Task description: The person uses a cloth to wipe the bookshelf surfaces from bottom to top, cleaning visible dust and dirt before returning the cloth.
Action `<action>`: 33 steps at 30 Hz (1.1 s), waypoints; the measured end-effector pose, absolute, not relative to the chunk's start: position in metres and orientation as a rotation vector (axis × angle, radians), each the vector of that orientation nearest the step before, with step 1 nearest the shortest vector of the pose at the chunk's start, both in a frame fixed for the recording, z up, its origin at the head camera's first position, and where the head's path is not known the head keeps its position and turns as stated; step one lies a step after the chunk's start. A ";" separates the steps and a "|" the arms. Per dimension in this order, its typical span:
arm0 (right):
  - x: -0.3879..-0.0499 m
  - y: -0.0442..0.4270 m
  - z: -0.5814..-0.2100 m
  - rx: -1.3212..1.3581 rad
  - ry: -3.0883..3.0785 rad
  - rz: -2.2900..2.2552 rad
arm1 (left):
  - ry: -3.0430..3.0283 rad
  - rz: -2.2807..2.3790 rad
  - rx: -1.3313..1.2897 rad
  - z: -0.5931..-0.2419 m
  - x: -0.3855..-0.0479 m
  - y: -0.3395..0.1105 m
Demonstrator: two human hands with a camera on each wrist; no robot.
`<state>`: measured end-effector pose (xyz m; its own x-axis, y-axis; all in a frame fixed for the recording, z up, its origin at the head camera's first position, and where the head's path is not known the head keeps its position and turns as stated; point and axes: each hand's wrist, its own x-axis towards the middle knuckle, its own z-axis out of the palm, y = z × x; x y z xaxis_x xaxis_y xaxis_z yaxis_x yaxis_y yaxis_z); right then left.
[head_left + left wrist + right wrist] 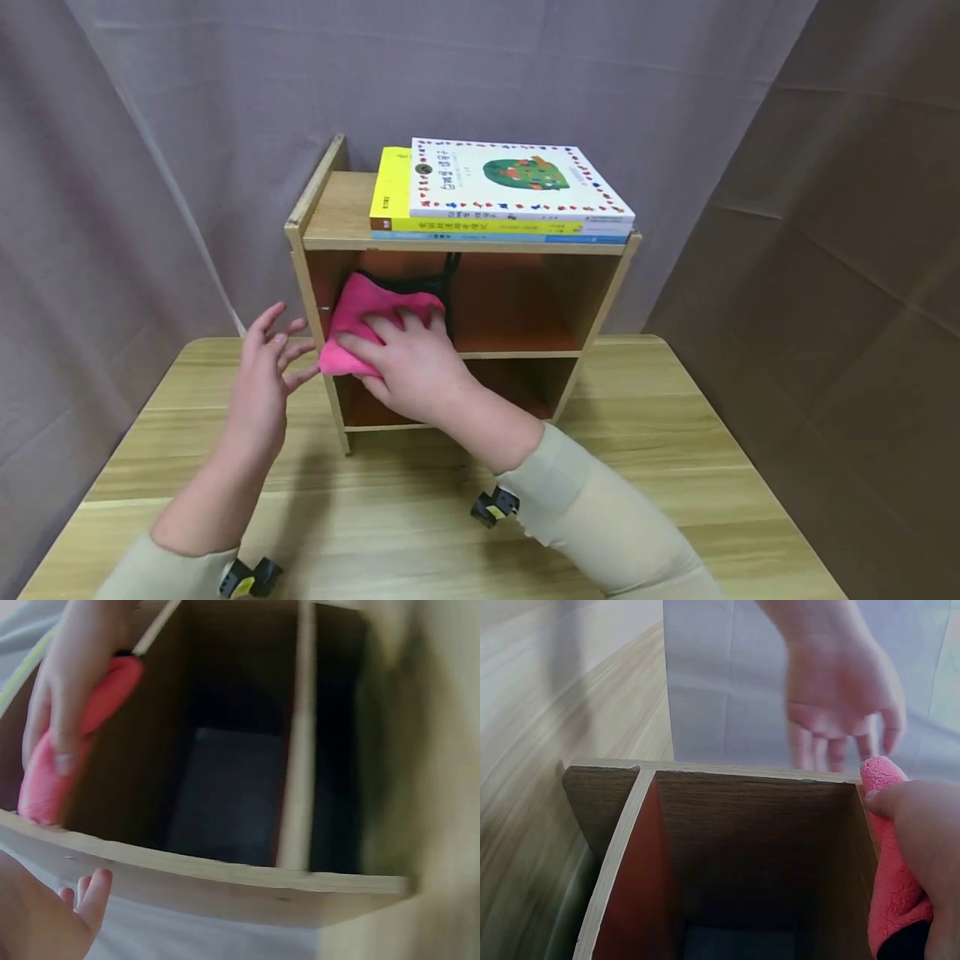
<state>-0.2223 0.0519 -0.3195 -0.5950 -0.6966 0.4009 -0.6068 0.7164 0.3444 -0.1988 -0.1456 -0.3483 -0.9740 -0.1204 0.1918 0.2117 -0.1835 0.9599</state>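
A small wooden shelf unit (pixel 450 357) stands on the table. At the upper compartment's left front, my right hand (pixel 420 367) holds a pink fluffy cloth (pixel 348 312) with black edging and a black loop. Its fingers spread over the front of the cloth, and the thumb is lower down. The right wrist view shows the pink cloth (pixel 889 877) beside the unit's top board. My left hand (pixel 258 379) is raised beside the left side panel, fingers apart and holding nothing. In the left wrist view the left hand (pixel 49 915) is partly cut off.
Several stacked books (pixel 517 183) lie on the unit's top board, a white-covered one uppermost. A wood-grain table (pixel 637 500) spreads around the unit. Grey curtain (pixel 225 125) hangs behind and to the left, with a brown panel (pixel 840 250) on the right.
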 end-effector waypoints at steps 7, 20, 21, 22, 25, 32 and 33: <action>-0.223 0.050 -0.322 0.977 -2.371 -0.205 | -2.142 -2.168 -0.091 -0.385 -0.193 -0.140; -0.223 0.054 -0.325 0.970 -2.306 -0.173 | -2.404 -1.746 -0.042 -0.410 -0.200 -0.133; -0.224 0.054 -0.325 0.972 -2.301 -0.166 | -2.412 -1.721 -0.040 -0.411 -0.201 -0.133; -0.224 0.054 -0.325 0.971 -2.299 -0.161 | -2.420 -1.702 -0.039 -0.411 -0.202 -0.134; -0.224 0.054 -0.325 0.957 -2.295 -0.136 | -2.449 -1.655 -0.038 -0.412 -0.203 -0.136; -0.223 0.052 -0.324 0.853 -2.320 0.016 | -2.474 -1.606 -0.064 -0.411 -0.204 -0.135; -0.223 0.052 -0.324 0.831 -2.325 0.047 | -2.475 -1.599 -0.069 -0.411 -0.205 -0.134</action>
